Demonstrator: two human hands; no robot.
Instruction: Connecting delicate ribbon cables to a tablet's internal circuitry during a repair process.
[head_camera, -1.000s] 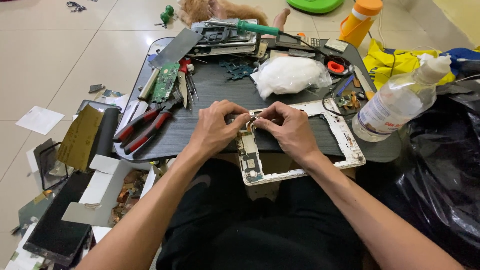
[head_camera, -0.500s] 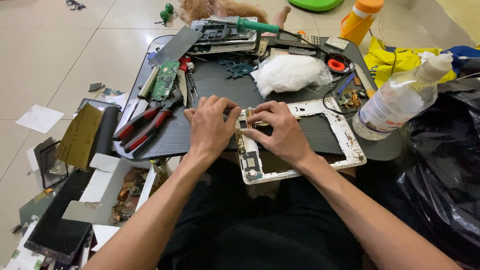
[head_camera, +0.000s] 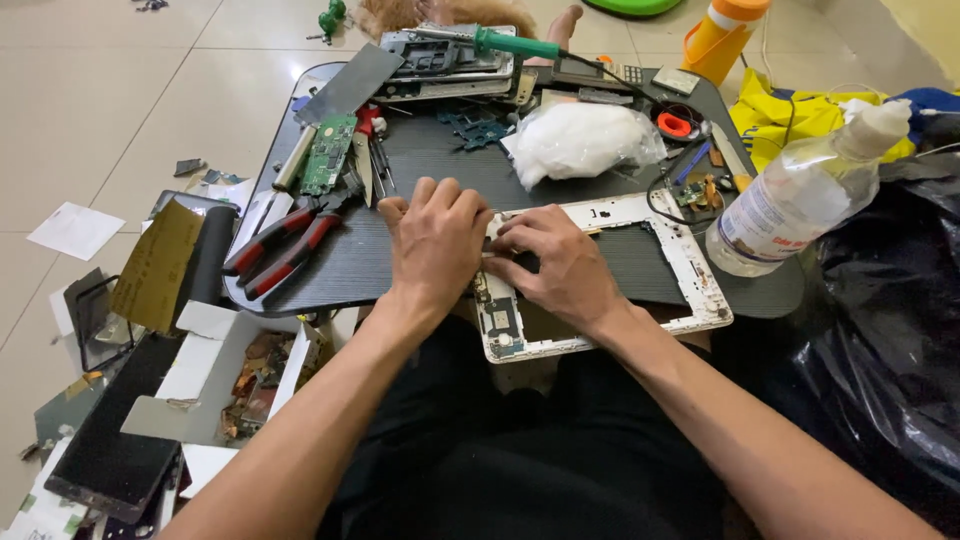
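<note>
1. Far to the left of our fingers, on the tiled floor, we see a white scrap of paper, a gold-coloured sheet and an open cardboard box of small parts.
2. Nearer, just left of our left-hand fingers, red-handled pliers lie on the dark tabletop, with a green circuit board beyond them.
3. Our left hand rests palm down, its fingers held close together and curled over the left edge of a white tablet frame. We cannot tell whether they pinch anything underneath.
4. Our right hand lies beside it, almost touching, its fingers bent and pressed onto the same left edge of the frame. Any small part beneath them is hidden.
5. The white tablet frame sits directly under both sets of fingers, at the near edge of the tabletop, partly overhanging our lap; a small circuit board shows in its lower left corner, just below the fingers.
6. Beyond the right-hand fingers lies a crumpled clear plastic bag, and farther back a green-handled screwdriver.
7. Well right of the fingers, a clear plastic bottle leans at the tabletop's edge, next to a black plastic bag.
</note>
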